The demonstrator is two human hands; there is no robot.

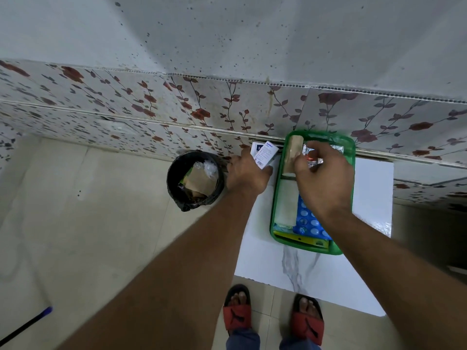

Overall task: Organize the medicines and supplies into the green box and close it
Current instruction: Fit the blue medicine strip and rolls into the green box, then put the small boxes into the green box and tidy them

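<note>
Green box [350,173] is sitting open on the white desk [374,198], part filled. Right hand [324,183] fingers are pinching a small item over the far compartment, probably slotting it in. Left hand [246,173] is gripping white medicine cartons [262,152] beside the box, staged for loading.

Bare forearms [214,248], blue trouser legs [242,339], red-strapped black sandals [237,311]
</note>
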